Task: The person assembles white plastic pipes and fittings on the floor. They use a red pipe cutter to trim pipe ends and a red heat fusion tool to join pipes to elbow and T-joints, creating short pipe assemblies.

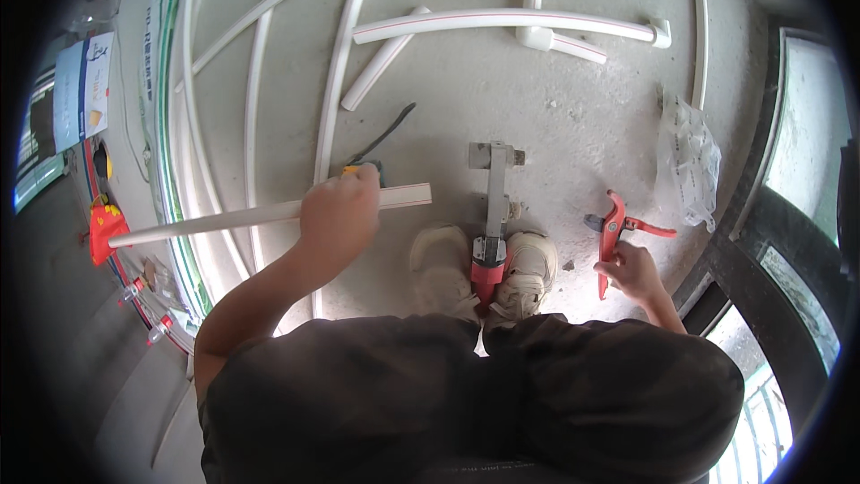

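My left hand [340, 212] is closed around a white plastic pipe with a red stripe [405, 196], holding it crosswise over the floor at left. Just past its knuckles shows a yellow and dark tape measure [374, 167] with a black strap; whether the hand touches it I cannot tell. At right, my right hand [634, 272] grips a red pipe cutter [613, 229] by one handle, its other handle spread away to the right. Between my shoes stands a pipe welding iron [489, 262] with a red handle and a long metal heating plate.
Several white pipes lie on the concrete floor ahead and left. A striped pipe with an elbow fitting [661, 33] lies far right of centre. A clear plastic bag [688, 161] sits beside the dark frame [761, 215]. A red object [107, 231] is at far left.
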`<act>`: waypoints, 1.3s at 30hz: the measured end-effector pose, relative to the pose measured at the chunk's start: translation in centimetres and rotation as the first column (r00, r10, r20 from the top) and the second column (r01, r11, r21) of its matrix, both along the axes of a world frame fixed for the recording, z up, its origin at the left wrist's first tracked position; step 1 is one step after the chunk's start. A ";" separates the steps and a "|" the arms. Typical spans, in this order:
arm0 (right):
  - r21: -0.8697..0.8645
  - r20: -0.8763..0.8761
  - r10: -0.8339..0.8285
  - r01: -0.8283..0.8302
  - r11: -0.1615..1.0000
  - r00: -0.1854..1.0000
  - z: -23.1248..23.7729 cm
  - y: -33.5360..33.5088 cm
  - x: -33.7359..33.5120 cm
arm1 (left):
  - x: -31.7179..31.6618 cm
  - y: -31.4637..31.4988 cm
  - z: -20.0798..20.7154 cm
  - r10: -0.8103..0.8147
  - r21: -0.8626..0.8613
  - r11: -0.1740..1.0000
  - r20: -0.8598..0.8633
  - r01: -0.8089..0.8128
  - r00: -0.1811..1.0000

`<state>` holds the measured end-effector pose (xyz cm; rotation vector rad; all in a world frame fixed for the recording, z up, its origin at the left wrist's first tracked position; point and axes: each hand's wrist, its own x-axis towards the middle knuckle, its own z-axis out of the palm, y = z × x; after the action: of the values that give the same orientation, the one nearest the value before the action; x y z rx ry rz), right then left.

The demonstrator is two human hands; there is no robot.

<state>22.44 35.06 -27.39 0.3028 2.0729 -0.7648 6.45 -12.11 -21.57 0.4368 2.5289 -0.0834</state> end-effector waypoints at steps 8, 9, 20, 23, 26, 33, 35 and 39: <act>-0.371 -0.483 -0.298 0.116 0.921 0.823 7.8 -5.5 -7.6 | -1.7 2.6 2.9 -0.100 0.297 0.933 -0.325 0.202 0.941; -0.433 -0.440 -0.251 0.040 0.900 0.862 9.2 -7.1 -9.4 | -2.0 3.0 3.6 -0.116 0.297 0.929 -0.327 0.219 0.938; -0.377 -0.680 0.103 -0.467 0.800 0.726 11.4 -15.0 -14.9 | -3.7 -1.1 7.7 -0.098 0.275 0.881 -0.689 0.384 0.718; -0.720 0.068 -0.355 0.292 0.629 0.932 8.7 -11.3 -13.7 | -6.1 -6.5 10.6 -0.024 0.345 0.838 -0.750 0.423 0.661; -0.637 0.529 -0.486 0.704 0.315 0.696 7.9 -10.7 -12.2 | -6.2 -9.4 11.1 0.030 0.407 0.802 -0.759 0.437 0.651; -0.650 0.585 -0.462 0.726 0.225 0.667 7.2 -10.1 -9.9 | -6.2 -8.7 9.9 0.127 0.488 0.751 -0.769 0.445 0.627; -0.678 0.539 -0.478 0.694 0.242 0.694 7.2 -10.0 -9.5 | -6.4 -8.5 9.8 0.156 0.515 0.745 -0.753 0.424 0.640; -0.712 0.509 -0.513 0.673 0.200 0.691 6.2 -9.7 -8.6 | -7.2 -8.6 10.1 0.180 0.545 0.743 -0.722 0.389 0.668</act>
<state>13.79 25.41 -21.23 0.5674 1.0536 -2.1145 -0.75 -20.67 -11.46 1.0271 3.2974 0.8121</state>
